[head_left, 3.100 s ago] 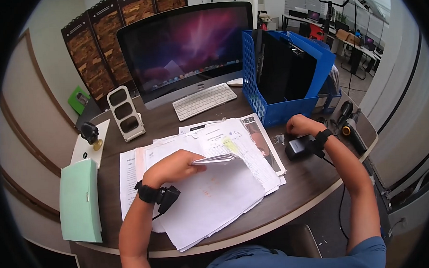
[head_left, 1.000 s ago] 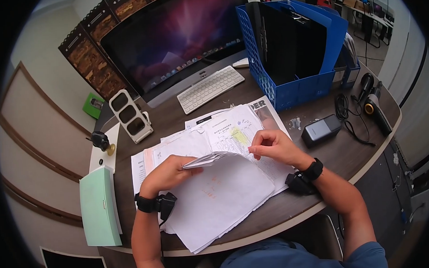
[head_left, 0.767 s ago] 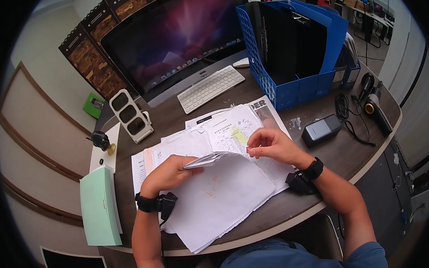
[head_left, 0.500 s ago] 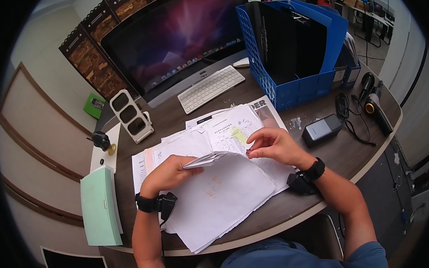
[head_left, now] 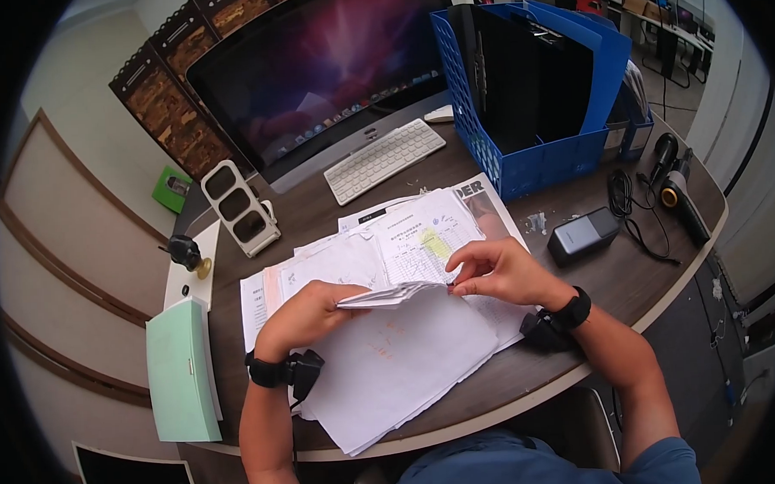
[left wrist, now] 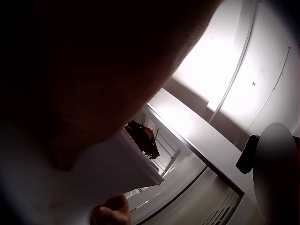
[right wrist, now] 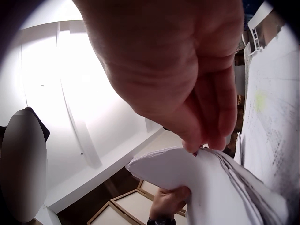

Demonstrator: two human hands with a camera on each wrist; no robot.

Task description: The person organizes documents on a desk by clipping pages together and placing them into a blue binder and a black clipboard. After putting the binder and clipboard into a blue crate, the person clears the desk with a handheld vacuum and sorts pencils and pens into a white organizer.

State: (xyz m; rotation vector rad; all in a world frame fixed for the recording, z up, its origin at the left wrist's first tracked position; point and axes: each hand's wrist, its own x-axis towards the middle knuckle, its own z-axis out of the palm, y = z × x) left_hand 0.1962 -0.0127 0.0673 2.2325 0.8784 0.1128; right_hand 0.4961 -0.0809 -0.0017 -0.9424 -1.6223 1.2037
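Observation:
My left hand (head_left: 309, 319) grips a folded-up edge of a stack of white sheets (head_left: 394, 295), thumb underneath. At the right end of that edge, my right hand (head_left: 506, 276) pinches a small dark reddish piece (right wrist: 196, 153) between thumb and fingertips. In the right wrist view those fingertips are right at the top edge of the bent sheets, and I cannot tell what kind of thing the piece is. Beneath lie more papers, among them a printed table sheet (head_left: 409, 241) with a yellow highlighted patch. The left wrist view is dark, mostly filled by the hand.
Behind the papers are a white keyboard (head_left: 384, 160) and a monitor (head_left: 328, 71). A blue file rack (head_left: 548, 161) stands at back right, with a black box (head_left: 583, 235) and cables in front. A green folder (head_left: 181, 372) lies left.
My right hand has come from beside the black box over to the papers. Within the last second, its small reddish piece has lowered to the sheets' edge. The left hand keeps its grip.

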